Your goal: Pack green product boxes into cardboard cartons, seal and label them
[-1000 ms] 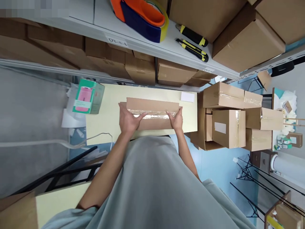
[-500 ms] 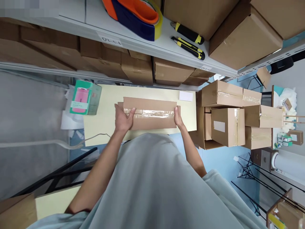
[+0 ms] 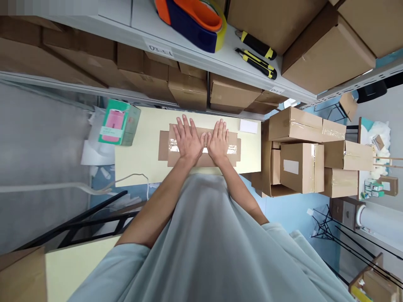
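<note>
A flattened cardboard box [image 3: 174, 158] lies on the pale yellow table [image 3: 138, 163] in front of me, with end flaps sticking out at left and right. Shiny clear tape runs lengthwise along its middle, partly hidden beneath my hands. My left hand [image 3: 189, 142] lies flat on the cardboard left of its middle, fingers spread. Beside it, my right hand [image 3: 218, 141] presses flat too, fingers stretched away from me. The two thumbs are close together over the tape. Neither hand grips anything.
A green box with a pink picture [image 3: 115, 125] stands at the table's left end. A white card [image 3: 248, 126] lies at the back right. Overhead, a shelf [image 3: 189, 54] carries a tape dispenser [image 3: 195, 25] and two utility knives [image 3: 256, 63]. Cardboard boxes [image 3: 302, 167] are stacked to the right.
Both hands have let go of the cardboard's two ends and moved inward onto its top, now flat with fingers spread. The cardboard lies flatter, its side flaps showing.
</note>
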Action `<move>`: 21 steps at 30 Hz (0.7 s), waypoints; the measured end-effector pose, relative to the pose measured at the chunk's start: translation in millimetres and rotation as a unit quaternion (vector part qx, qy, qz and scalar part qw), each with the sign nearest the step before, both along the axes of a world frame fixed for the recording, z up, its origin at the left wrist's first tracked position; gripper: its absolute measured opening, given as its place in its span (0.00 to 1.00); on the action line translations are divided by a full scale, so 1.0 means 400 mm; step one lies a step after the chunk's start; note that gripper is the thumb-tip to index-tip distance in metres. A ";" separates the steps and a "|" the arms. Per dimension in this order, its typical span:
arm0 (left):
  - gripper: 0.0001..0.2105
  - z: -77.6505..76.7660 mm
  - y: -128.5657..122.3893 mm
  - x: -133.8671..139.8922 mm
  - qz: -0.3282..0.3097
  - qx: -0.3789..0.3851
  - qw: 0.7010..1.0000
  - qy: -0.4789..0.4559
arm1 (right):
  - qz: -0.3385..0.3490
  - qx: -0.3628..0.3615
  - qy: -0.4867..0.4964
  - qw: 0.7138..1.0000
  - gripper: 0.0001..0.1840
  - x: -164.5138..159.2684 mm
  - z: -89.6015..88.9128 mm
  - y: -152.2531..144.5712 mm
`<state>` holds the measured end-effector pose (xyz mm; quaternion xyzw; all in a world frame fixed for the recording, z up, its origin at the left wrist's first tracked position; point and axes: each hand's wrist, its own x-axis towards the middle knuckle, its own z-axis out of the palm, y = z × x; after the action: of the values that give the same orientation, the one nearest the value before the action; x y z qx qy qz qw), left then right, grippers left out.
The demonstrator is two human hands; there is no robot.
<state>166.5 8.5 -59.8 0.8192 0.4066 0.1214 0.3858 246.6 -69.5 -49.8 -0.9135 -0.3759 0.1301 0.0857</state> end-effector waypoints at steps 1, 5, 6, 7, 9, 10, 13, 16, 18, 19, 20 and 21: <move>0.41 -0.005 0.006 -0.009 0.000 -0.002 1.000 -0.002 | 0.001 0.003 -0.002 1.000 0.40 0.006 -0.007 -0.006; 0.45 -0.021 0.042 -0.063 0.017 -0.002 1.000 -0.009 | -0.024 0.021 -0.012 0.999 0.42 0.041 -0.023 -0.057; 0.46 -0.029 0.056 -0.079 0.024 -0.002 1.000 -0.012 | -0.036 0.028 -0.011 0.999 0.43 0.054 -0.026 -0.073; 0.47 -0.041 0.072 -0.096 0.034 -0.005 0.999 -0.014 | -0.046 0.039 -0.008 0.998 0.44 0.068 -0.030 -0.090; 0.50 -0.070 0.105 -0.130 0.067 -0.024 0.997 -0.017 | -0.071 0.069 0.012 0.995 0.46 0.100 -0.039 -0.128; 0.52 -0.087 0.121 -0.145 0.091 -0.046 0.995 -0.019 | -0.092 0.088 0.031 0.991 0.47 0.116 -0.045 -0.147; 0.54 -0.128 0.155 -0.175 0.160 -0.173 0.972 -0.015 | -0.199 0.149 0.152 0.957 0.54 0.161 -0.065 -0.199; 0.50 -0.135 0.168 -0.179 0.183 -0.300 0.936 -0.021 | -0.290 0.208 0.366 0.860 0.55 0.183 -0.084 -0.229; 0.47 -0.122 0.170 -0.175 0.187 -0.369 0.909 -0.048 | -0.308 0.247 0.493 0.775 0.54 0.185 -0.090 -0.234; 0.46 -0.112 0.170 -0.172 0.190 -0.405 0.892 -0.063 | -0.308 0.267 0.533 0.741 0.53 0.185 -0.091 -0.233; 0.46 -0.101 0.169 -0.171 0.191 -0.442 0.873 -0.073 | -0.300 0.286 0.557 0.720 0.53 0.183 -0.090 -0.232; 0.46 -0.090 0.169 -0.170 0.191 -0.476 0.855 -0.079 | -0.291 0.302 0.567 0.709 0.52 0.182 -0.087 -0.230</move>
<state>98.4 76.0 -95.8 0.4295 0.5315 0.0485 0.7285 319.2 -161.6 -84.5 -0.6572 0.0089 0.4717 0.5878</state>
